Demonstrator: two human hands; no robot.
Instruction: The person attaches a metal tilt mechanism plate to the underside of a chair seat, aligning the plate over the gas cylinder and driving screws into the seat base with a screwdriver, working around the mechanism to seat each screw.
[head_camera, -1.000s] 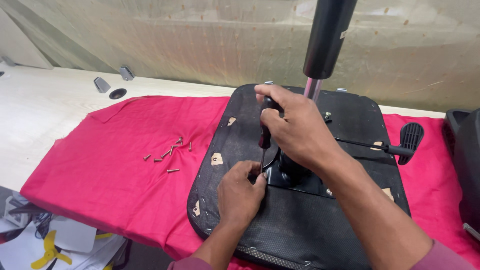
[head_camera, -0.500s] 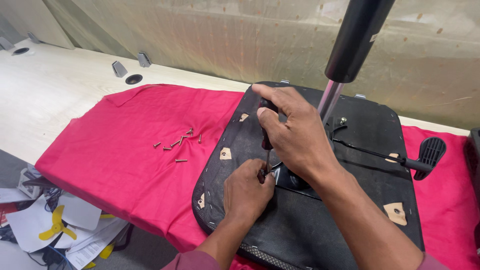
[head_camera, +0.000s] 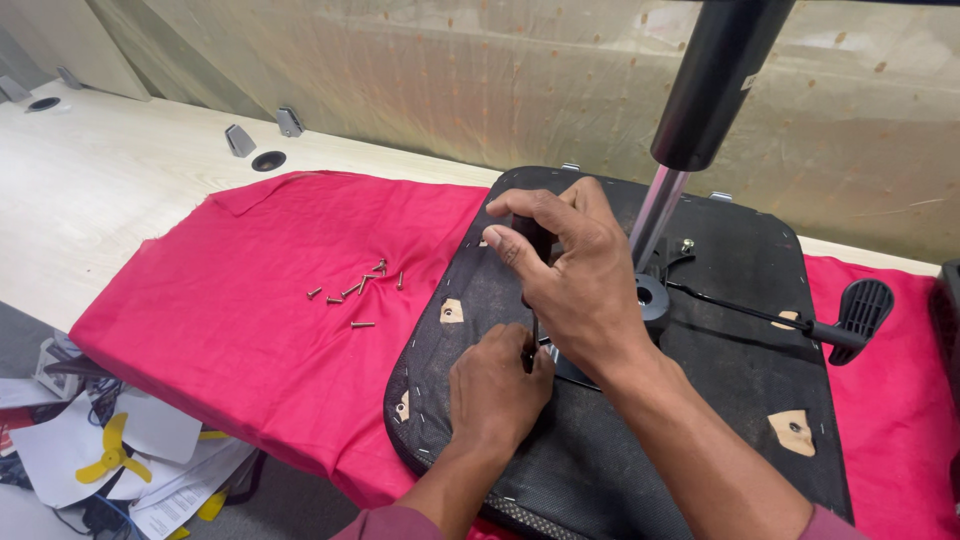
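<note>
Head cam: right hand closed round screwdriver, left hand pinching its tip at bracket on upturned seat atop red cloth — prob. mid-screw; next needs steady downward turning.

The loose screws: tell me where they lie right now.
In the head view the loose screws lie scattered on the red cloth, left of the upturned black seat base and of both hands, with the wooden tabletop beyond them.
</note>
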